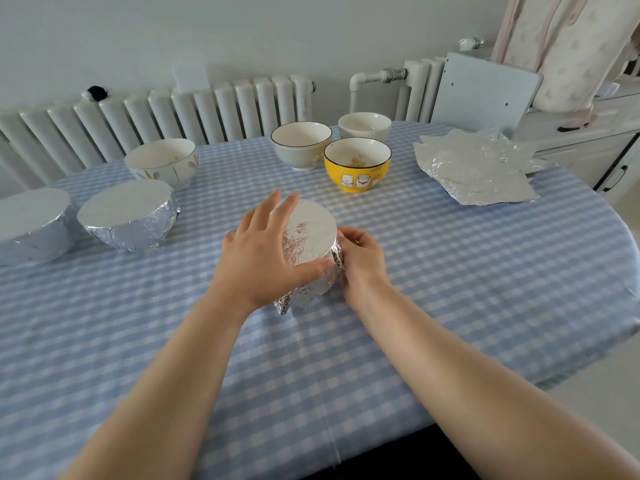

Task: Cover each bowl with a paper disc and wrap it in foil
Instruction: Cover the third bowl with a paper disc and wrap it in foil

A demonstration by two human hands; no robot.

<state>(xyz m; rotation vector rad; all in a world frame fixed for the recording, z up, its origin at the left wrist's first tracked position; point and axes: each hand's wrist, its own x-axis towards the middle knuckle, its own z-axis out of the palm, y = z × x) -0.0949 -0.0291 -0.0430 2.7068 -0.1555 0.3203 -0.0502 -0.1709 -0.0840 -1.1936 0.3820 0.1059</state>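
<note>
A foil-wrapped bowl [313,247] stands in the middle of the table, its top smooth and pale. My left hand [266,251] lies over its left side with straight fingers on the top and the thumb along the front rim. My right hand [362,256] pinches the crumpled foil on the bowl's right side. Two more wrapped bowls stand at the left, one [128,218] near the middle and one [33,226] at the frame edge. Unwrapped bowls stand further back: a white patterned bowl [162,162], a grey bowl [301,145], a white bowl [363,126] and a yellow cat bowl [356,164].
Loose foil sheets [474,168] lie in a pile at the back right of the table [450,289], which has a blue checked cloth. Radiators [156,112] line the wall behind. A white cabinet [588,147] stands at the right.
</note>
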